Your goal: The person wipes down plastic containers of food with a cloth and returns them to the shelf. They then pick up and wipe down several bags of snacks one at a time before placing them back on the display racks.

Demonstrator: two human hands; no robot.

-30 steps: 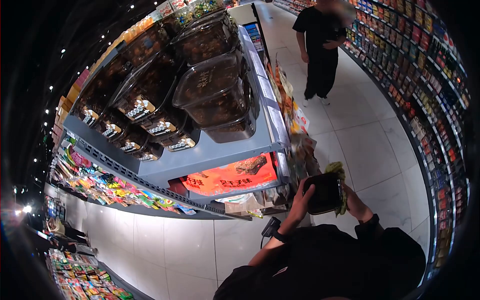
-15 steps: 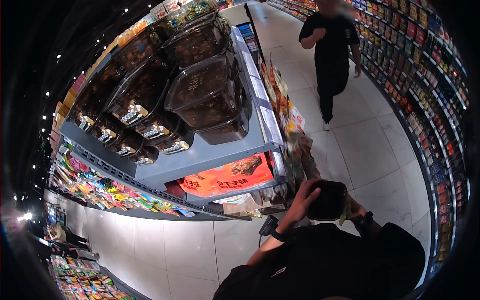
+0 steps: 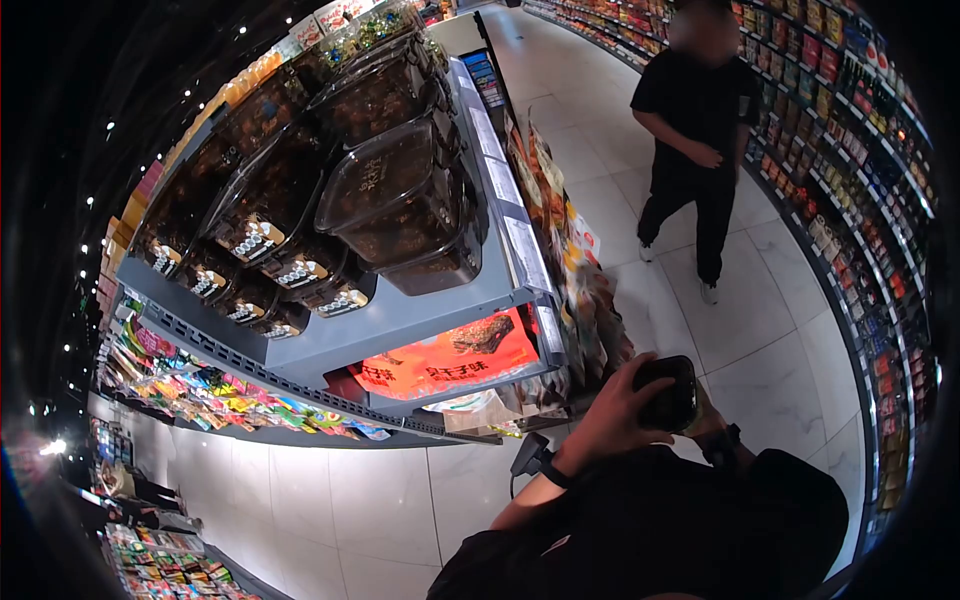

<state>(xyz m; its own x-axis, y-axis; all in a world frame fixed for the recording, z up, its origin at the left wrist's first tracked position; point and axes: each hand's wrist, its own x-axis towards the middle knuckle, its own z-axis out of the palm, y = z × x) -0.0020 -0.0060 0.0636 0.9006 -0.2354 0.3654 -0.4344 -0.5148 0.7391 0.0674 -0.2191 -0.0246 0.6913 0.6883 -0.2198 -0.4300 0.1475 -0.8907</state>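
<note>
The left hand (image 3: 618, 408) grips a dark container (image 3: 674, 394), with fingers and thumb set against its near and left sides. The right hand (image 3: 708, 416) is at the container's far right side, mostly hidden; its finger closure cannot be determined. The container is held in front of the wearer's black top (image 3: 650, 520), at the corner of a grey shelf (image 3: 370, 330) and apart from its surface. A black strap with a small device (image 3: 533, 456) is fitted on the left wrist. The shelf carries stacked, lidded dark tubs (image 3: 390, 190); a red package (image 3: 450, 362) lies on the level below. Bagged goods (image 3: 560, 225) line the shelf's side. A person (image 3: 695, 125) in black is in the tiled aisle (image 3: 760, 370) beyond.
</note>
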